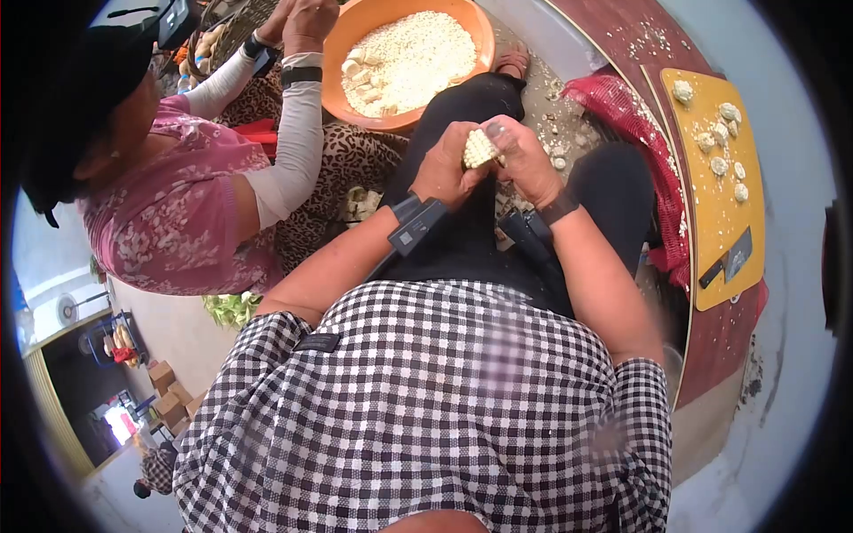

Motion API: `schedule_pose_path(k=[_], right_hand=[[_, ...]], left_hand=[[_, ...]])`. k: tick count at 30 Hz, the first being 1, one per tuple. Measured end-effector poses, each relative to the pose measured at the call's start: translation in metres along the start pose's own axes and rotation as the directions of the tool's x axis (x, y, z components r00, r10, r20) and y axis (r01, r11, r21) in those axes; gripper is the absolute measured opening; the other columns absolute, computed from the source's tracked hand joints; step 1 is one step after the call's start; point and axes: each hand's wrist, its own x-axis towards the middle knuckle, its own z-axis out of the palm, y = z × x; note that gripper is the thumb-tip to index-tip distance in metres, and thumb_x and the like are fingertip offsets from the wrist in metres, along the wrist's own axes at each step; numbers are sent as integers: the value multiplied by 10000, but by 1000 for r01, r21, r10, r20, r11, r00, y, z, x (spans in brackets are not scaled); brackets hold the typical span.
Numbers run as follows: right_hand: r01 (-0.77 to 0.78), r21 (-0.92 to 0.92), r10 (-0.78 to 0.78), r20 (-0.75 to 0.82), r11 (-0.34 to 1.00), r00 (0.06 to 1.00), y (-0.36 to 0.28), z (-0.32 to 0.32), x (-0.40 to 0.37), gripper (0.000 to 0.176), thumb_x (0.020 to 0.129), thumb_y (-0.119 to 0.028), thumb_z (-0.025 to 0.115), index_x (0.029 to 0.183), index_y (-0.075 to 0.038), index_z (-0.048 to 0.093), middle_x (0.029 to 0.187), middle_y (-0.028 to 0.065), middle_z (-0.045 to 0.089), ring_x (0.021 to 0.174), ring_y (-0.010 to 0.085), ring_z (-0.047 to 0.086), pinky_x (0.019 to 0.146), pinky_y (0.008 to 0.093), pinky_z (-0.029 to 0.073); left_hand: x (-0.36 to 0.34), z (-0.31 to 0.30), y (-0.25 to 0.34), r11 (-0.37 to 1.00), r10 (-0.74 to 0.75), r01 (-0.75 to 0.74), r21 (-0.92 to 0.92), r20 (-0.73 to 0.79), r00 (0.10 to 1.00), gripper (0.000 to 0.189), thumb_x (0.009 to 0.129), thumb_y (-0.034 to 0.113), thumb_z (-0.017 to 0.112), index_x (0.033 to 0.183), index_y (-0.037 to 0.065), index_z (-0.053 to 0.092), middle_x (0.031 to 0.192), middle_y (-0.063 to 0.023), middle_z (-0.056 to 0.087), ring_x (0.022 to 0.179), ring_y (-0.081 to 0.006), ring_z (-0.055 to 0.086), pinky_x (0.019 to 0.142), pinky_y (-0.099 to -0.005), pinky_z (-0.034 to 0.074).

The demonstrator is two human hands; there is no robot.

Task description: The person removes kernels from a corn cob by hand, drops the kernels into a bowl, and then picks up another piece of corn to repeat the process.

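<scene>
In the upper centre of the frame, the person in the black-and-white checked shirt (418, 382) has both hands closed around a short, pale piece of corn cob (478, 149), its rows of kernels facing up. The left hand (447, 166) curls around the cob from one side, while the right hand (526, 166) presses in from the other, thumb at its edge. The two hands meet above the person's black trousers (453, 107). Each wrist wears a dark strap.

Just beyond them, at the top of the frame, sits a wide orange plastic basin (486, 40) with a broad bed of loose cream-coloured kernels (431, 49) and some chunkier pieces (360, 84) along its left side.

Over at the right, a yellow rectangular cutting board (697, 233) lies on a dark-red surface (715, 351). Several pale, round cob pieces (718, 165) are spread over the board's upper part, and a black-handled, broad-bladed knife (737, 255) rests near its lower end. A red mesh sack (626, 115) hangs along the surface's near edge, and crumbs speckle the floor beside it.

At the upper left, a neighbour in a pink floral top (178, 200) holds both forearms up beside the basin; what those fingers have is cut off by the frame.
</scene>
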Motion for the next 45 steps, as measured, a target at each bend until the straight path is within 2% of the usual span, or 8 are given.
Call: schedule_pose_path(k=[5, 15, 21, 27, 33, 40, 43, 45], right_hand=[[130, -228, -143, -40, 965, 989, 11, 2, 3, 347, 886, -337, 592, 947, 5, 591, 838, 54, 605, 824, 120, 545, 764, 272, 442], [220, -388, -265, -67, 895, 962, 4, 6, -3, 309, 940, -273, 484, 970, 23, 567, 815, 203, 591, 783, 342, 595, 718, 352, 461], [287, -403, -371, -147, 869, 917, 22, 2, 11, 322, 953, -267, 433, 915, 11, 590, 800, 187, 609, 762, 331, 600, 715, 347, 464], [90, -211, -134, -207, 973, 969, 12, 5, 6, 328, 947, -277, 450, 886, 10, 597, 745, 125, 598, 704, 187, 573, 693, 322, 462], [180, -446, -244, -90, 877, 966, 4, 5, 7, 312, 931, -281, 506, 870, 16, 581, 731, 105, 575, 681, 141, 516, 662, 295, 445], [236, -397, -293, -89, 887, 952, 10, 1, 7, 256, 956, -208, 432, 911, 2, 572, 748, 124, 580, 700, 171, 547, 671, 308, 448], [123, -390, -182, -120, 913, 976, 1, 3, 1, 252, 960, -196, 421, 921, -2, 576, 776, 82, 601, 735, 159, 560, 698, 307, 451], [5, -204, -36, -146, 979, 989, -2, 3, 1, 274, 961, -249, 419, 901, -38, 583, 732, 16, 563, 612, 79, 500, 528, 228, 402]], left_hand=[[-1, 2, -2, 1000, -26, 26, -2, 45, 999, 399, 814, 112, 619, 1162, 65, 430, 997, -192, 569, 927, -369, 589, 793, -385, 465], [-1, 2, 5, 996, -15, 13, 93, 24, 1000, 406, 794, 71, 613, 1145, 78, 411, 972, -206, 559, 889, -442, 568, 714, -442, 477], [-5, 3, 3, 998, -62, 62, 25, 29, 998, 421, 809, 77, 593, 1179, 65, 394, 984, -221, 570, 914, -423, 581, 761, -423, 474], [0, 2, 4, 997, -44, 41, 57, 49, 998, 413, 805, 94, 626, 1156, 73, 410, 998, -210, 559, 917, -405, 583, 750, -415, 478], [2, 2, 3, 997, 27, -33, 72, 93, 995, 424, 771, 61, 624, 1134, 72, 407, 993, -196, 508, 883, -432, 552, 711, -459, 466], [2, -3, 1, 998, -60, 60, 9, 107, 992, 453, 784, 68, 618, 1183, 79, 404, 1031, -217, 536, 947, -438, 555, 757, -442, 464], [3, -2, -1, 1000, -27, 27, -5, 115, 993, 459, 789, 66, 622, 1189, 67, 397, 999, -204, 531, 915, -426, 564, 739, -429, 470], [3, -1, -4, 1000, -9, 11, -12, 104, 994, 461, 770, 66, 638, 1172, 66, 411, 988, -183, 519, 891, -414, 569, 714, -426, 474]])
